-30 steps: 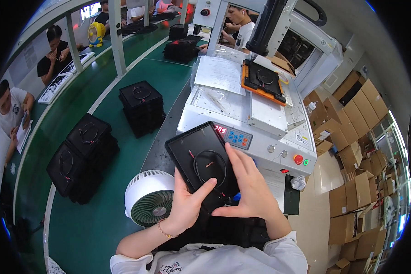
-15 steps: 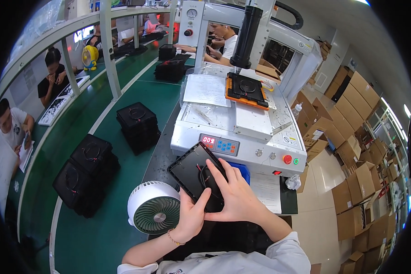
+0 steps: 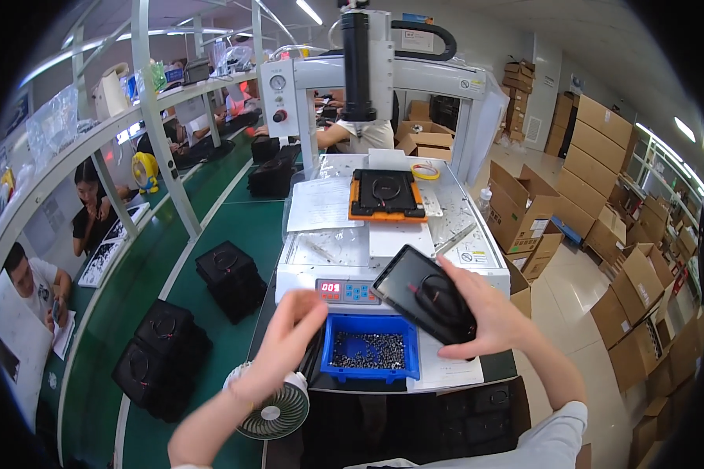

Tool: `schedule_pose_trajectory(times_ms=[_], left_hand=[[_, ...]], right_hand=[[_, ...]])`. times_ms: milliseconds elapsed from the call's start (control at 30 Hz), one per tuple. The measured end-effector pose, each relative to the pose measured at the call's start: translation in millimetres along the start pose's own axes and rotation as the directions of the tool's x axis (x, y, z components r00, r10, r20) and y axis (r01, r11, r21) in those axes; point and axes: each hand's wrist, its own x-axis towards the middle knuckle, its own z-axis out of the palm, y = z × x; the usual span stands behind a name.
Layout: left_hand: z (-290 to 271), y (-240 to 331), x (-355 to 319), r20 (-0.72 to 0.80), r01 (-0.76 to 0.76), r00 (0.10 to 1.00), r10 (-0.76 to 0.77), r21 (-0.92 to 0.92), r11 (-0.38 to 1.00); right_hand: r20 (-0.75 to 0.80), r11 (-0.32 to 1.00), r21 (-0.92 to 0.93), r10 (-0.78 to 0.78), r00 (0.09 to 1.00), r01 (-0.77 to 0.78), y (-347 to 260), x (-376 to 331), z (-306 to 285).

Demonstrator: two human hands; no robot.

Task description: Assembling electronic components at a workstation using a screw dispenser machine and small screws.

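At four o'clock your right hand (image 3: 493, 311) grips a black panel (image 3: 407, 283); at seven your left hand (image 3: 289, 332) curls loosely, contents unclear.

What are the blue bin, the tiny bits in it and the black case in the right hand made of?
Blue bin: probably plastic, smooth and slightly shiny, evenly colored. Tiny bits: likely metal, judging by their silvery glints, though they're too small to be sure. Black case: looks like plastic, dark with a soft sheen on its flat inside; painted metal is possible.

The casing (image 3: 416, 289) is black, the bin (image 3: 370, 375) blue, the fixture (image 3: 355, 201) orange.
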Motion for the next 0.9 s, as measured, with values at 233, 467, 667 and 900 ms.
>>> schedule_pose_trajectory(times_ms=[233, 467, 667, 900], left_hand=[[10, -37, 172, -0.088, -0.2, 0.943, 0.321, 0.62, 0.758], [74, 5, 205, -0.027, -0.052, 0.991, 0.13, 0.823, 0.566], [117, 22, 225, -0.125, 0.137, 0.991, -0.057, 0.936, 0.325], [123, 47, 230, -0.24, 0.24, 0.97, -0.029, 0.942, 0.232]], right_hand=[[-0.152, 0.984, -0.011, 0.172, 0.973, -0.176, 21, -25, -24], [-0.277, 0.957, -0.063, 0.256, 0.926, -0.283, 59, -66, -23], [-0.303, 0.893, -0.088, 0.398, 0.866, -0.442, 69, -60, -31], [-0.35, 0.829, -0.095, 0.491, 0.798, -0.552, 72, 8, -36]])
